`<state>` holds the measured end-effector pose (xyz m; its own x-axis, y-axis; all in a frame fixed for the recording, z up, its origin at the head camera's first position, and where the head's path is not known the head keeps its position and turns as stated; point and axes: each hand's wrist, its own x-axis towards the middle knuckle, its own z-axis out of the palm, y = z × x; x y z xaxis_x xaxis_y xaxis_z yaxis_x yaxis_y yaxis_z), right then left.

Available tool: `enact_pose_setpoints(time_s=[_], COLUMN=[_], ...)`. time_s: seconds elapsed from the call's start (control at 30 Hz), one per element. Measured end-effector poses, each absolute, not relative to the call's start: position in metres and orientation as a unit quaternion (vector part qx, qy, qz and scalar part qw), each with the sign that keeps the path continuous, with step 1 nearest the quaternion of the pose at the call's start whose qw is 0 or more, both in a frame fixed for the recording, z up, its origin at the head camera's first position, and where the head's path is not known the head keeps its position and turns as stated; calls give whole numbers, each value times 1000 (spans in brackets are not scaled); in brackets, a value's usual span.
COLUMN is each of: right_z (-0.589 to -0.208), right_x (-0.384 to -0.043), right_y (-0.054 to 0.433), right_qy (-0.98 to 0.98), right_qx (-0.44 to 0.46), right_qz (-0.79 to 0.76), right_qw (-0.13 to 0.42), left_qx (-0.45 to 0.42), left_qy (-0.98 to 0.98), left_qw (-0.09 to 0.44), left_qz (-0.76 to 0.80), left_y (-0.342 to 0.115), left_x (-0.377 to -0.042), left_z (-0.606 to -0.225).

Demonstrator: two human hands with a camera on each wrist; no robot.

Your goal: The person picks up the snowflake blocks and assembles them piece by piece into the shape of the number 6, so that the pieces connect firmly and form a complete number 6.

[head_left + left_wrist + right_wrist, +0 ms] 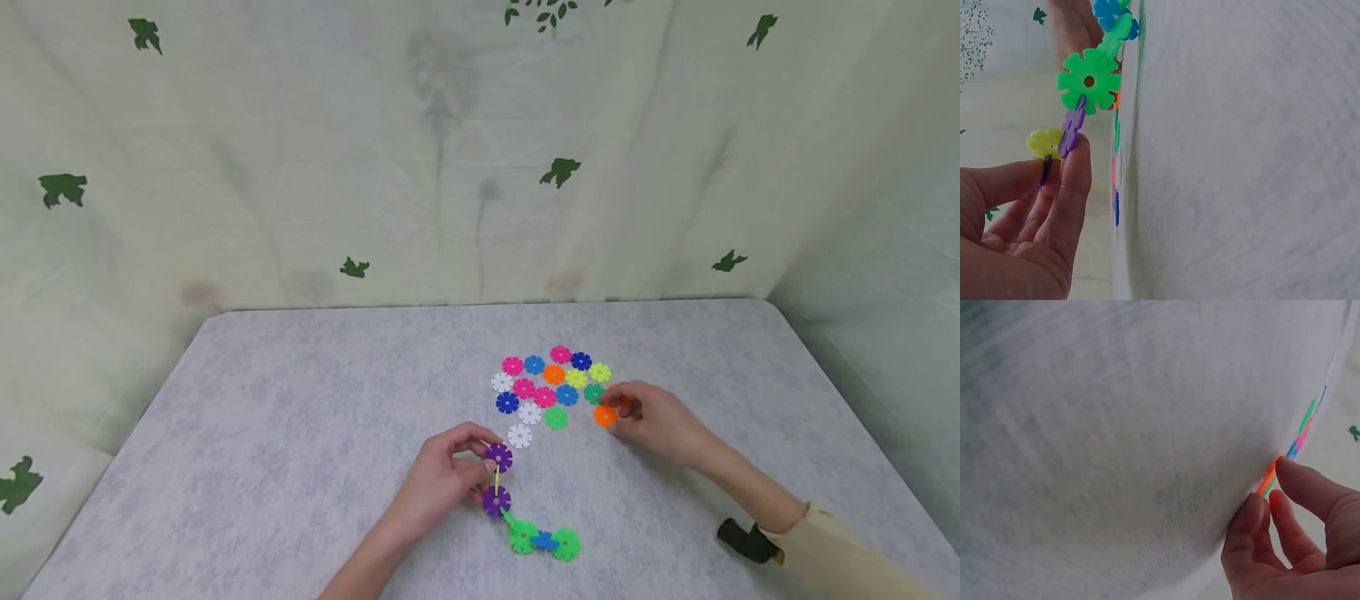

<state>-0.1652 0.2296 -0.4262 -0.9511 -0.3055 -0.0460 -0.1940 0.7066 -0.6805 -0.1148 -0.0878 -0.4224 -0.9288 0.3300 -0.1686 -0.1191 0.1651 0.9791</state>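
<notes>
My left hand pinches an upper purple notched disc, the end piece of a chain of interlocking discs. Below it, a yellow disc seen edge-on joins a second purple disc. Green discs and a blue disc continue the chain to the right. In the left wrist view the chain hangs clear of the tabletop. My right hand has its thumb and fingertips at opposite edges of a loose orange disc, gripping it at the table surface.
Loose discs lie grouped beyond the hands, among them a white disc, a light green disc, a dark green disc and a pink disc. The grey tabletop ends at a patterned curtain.
</notes>
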Motion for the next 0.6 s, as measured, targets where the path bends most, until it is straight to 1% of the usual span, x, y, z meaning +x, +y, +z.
enact_pose_setpoints(time_s=[0.2,0.43,0.6], right_z=[-428,-426,-425], right_x=[-168,-165,-159], right_y=[226,222,221], right_qy=[924,929,925], right_qx=[-133,-115,-140], right_qz=[-349,-338,-343], right_qw=[86,96,91], left_qx=[66,71,72], left_qy=[743,745,748], left_qw=[178,169,158], left_qz=[642,642,641], left_y=[-88,-88,-89], left_x=[-115,-115,-116], left_z=[-423,-423,-421])
